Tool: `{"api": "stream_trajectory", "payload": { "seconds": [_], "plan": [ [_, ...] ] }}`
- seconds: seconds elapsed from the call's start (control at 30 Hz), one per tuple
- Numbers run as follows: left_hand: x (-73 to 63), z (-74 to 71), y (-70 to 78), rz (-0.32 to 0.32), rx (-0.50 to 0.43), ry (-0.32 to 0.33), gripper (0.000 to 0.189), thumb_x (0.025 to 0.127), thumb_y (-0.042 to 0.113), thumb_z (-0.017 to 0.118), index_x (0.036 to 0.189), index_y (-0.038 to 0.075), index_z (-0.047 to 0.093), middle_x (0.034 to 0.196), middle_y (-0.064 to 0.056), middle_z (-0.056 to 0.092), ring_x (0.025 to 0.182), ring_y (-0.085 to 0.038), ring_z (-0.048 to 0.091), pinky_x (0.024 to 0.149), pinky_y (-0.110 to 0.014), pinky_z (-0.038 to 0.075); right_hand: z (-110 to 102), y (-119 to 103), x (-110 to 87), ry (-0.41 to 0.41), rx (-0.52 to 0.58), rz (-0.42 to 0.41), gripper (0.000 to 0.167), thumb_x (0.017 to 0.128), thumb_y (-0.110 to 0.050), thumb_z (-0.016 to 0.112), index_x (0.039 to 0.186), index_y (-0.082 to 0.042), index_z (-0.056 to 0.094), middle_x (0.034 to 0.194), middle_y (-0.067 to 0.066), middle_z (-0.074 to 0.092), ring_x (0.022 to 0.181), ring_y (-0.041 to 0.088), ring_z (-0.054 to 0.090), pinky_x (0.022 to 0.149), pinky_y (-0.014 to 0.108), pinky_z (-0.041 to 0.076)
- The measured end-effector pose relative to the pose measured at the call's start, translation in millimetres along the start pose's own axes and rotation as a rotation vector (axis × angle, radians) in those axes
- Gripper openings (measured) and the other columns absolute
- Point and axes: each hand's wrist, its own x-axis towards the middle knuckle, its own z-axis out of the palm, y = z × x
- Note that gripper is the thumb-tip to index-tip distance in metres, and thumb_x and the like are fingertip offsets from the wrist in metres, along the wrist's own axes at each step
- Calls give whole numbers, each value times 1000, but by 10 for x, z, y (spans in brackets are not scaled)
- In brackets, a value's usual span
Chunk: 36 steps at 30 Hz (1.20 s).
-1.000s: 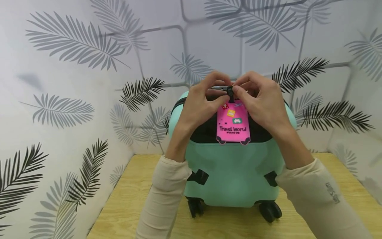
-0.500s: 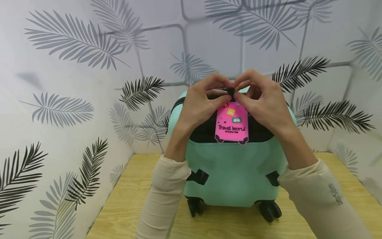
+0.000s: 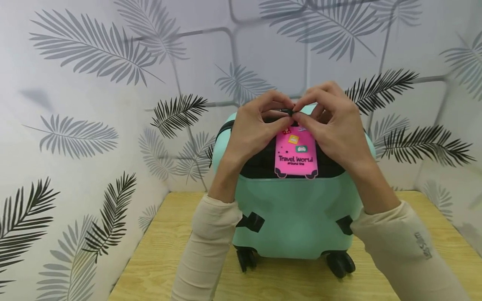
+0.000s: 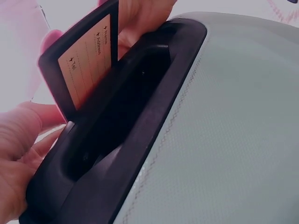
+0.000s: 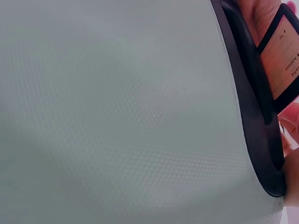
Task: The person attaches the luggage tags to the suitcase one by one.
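Looks to me like you're fastening the tag strap: your left hand (image 3: pixel 254 127) pinches the black strap (image 3: pixel 288 111), the pink luggage tag (image 3: pixel 296 152) hangs below it in front of the mint suitcase (image 3: pixel 295 217), your right hand (image 3: pixel 335 123) pinches there too, so next probably calls for snugging it up.

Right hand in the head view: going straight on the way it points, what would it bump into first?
The right hand would likely meet the left hand, opposite it at the black strap; whether they touch now is unclear.
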Motion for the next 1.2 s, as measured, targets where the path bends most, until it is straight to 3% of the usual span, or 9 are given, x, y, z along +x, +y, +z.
{"api": "stream_trajectory", "payload": {
  "seconds": [0.17, 0.5, 0.8, 0.97, 1.1, 1.2],
  "plan": [
    [2, 1, 0, -1, 21, 2, 20, 91, 0, 76, 110, 5, 71, 105, -9, 76, 95, -12, 76, 87, -30, 59, -9, 25, -2, -30, -4, -39, 15, 92, 0, 77, 105, -6, 74, 96, -3, 65, 70, 11, 58, 62, 19, 46],
    [1, 10, 5, -8, -29, 0, 21, 88, -1, 80, 108, 2, 72, 102, -9, 75, 95, -14, 75, 90, -31, 59, -9, 30, -2, -42, 12, -21, 13, 94, -1, 75, 105, -6, 71, 85, -2, 66, 65, 10, 58, 57, 20, 43],
    [10, 12, 7, 9, -21, -5, 19, 88, 1, 81, 105, 2, 73, 101, -10, 76, 97, -13, 75, 94, -29, 57, -4, 23, -11, -37, 32, -36, 14, 90, 0, 78, 103, -7, 76, 84, -5, 66, 63, 10, 58, 57, 19, 46],
    [-3, 23, 12, 17, 46, 3, 16, 89, 0, 78, 105, 3, 76, 102, -8, 78, 98, -8, 75, 88, -28, 58, -12, 23, -9, -71, 84, -68, 15, 89, 3, 79, 100, -7, 77, 85, -3, 66, 63, 12, 56, 56, 20, 44],
    [-8, 32, 23, -1, 67, 5, 17, 90, 2, 78, 106, 3, 77, 102, -7, 79, 97, -7, 75, 86, -28, 58, -20, 15, -11, -64, 97, -37, 15, 91, 2, 77, 102, -8, 76, 77, 0, 64, 57, 13, 54, 54, 21, 43],
    [-8, 29, 27, -19, 43, 3, 19, 88, 3, 81, 107, 4, 76, 103, -7, 79, 97, -8, 75, 87, -28, 58, -27, 17, -10, -55, 104, -7, 19, 91, 3, 77, 108, -5, 73, 85, 2, 67, 58, 13, 56, 55, 20, 44]
  ]
}}
